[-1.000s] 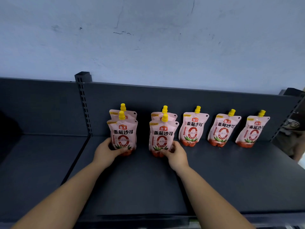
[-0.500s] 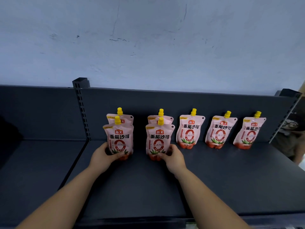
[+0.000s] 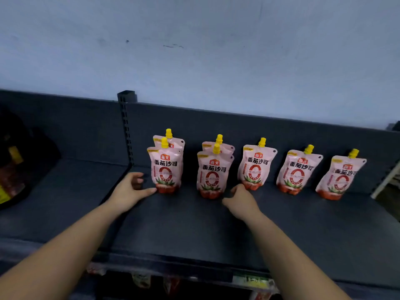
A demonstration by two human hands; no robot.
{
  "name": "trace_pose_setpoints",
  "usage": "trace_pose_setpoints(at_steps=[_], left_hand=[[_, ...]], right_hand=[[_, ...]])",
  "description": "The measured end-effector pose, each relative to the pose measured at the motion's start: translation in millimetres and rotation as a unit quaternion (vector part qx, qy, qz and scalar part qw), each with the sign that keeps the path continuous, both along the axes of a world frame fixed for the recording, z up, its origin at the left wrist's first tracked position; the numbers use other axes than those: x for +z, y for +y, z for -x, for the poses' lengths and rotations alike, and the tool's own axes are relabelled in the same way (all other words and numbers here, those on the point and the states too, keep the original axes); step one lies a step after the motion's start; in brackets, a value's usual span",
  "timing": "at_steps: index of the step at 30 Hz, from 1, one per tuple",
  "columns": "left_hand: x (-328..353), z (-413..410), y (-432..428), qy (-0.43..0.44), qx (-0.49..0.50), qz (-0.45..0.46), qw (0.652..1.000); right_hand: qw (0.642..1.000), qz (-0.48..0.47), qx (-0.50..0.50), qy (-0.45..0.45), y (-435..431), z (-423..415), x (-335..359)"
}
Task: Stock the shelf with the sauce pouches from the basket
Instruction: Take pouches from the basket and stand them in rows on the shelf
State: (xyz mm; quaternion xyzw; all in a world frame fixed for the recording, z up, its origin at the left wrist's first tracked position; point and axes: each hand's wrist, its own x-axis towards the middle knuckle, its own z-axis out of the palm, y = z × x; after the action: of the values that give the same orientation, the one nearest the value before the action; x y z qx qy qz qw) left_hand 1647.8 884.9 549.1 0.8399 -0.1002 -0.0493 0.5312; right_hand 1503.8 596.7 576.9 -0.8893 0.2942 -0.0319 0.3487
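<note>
Several pink sauce pouches with yellow caps stand upright along the back of the dark shelf [image 3: 194, 224]. The left front pouch [image 3: 165, 172] and the second front pouch [image 3: 213, 177] each have another pouch right behind them. To the right stand three single pouches [image 3: 255, 165], [image 3: 297, 172], [image 3: 339, 178]. My left hand [image 3: 129, 190] lies just left of the left front pouch, thumb tip at its base, fingers loosely curled and holding nothing. My right hand [image 3: 241, 201] sits by the base of the second front pouch, a little apart from it and holding nothing. No basket is in view.
A slotted upright post [image 3: 125, 131] divides the shelf. In the left bay sits a dark heap of packaged goods [image 3: 13, 167]. Bare shelf surface lies in front of the pouches. Price tags hang on the front edge [image 3: 249, 280]. Another upright stands at the far right [image 3: 385, 180].
Both hands have let go of the two front pouches and drawn back a little. The pouches stay standing. The view has shifted left.
</note>
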Motion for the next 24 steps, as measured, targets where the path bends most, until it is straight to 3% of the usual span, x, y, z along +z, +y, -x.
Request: trace_pose_setpoints(at_steps=[5,12,18,24], left_hand=[[15,30,42,-0.048,-0.021,-0.187,0.981],[44,74,140,-0.091,0.034,-0.408,0.908],[51,117,271,-0.042,0.138,-0.381,0.913],[37,176,422,0.014,0.232,-0.347,0.909]], right_hand=[[0.967,0.161,0.139,0.138,57,-5,15],[0.914,0.272,0.292,0.072,178,-24,34],[0.856,0.269,0.439,0.04,310,-29,42],[0.814,0.263,0.517,-0.023,470,-24,34]])
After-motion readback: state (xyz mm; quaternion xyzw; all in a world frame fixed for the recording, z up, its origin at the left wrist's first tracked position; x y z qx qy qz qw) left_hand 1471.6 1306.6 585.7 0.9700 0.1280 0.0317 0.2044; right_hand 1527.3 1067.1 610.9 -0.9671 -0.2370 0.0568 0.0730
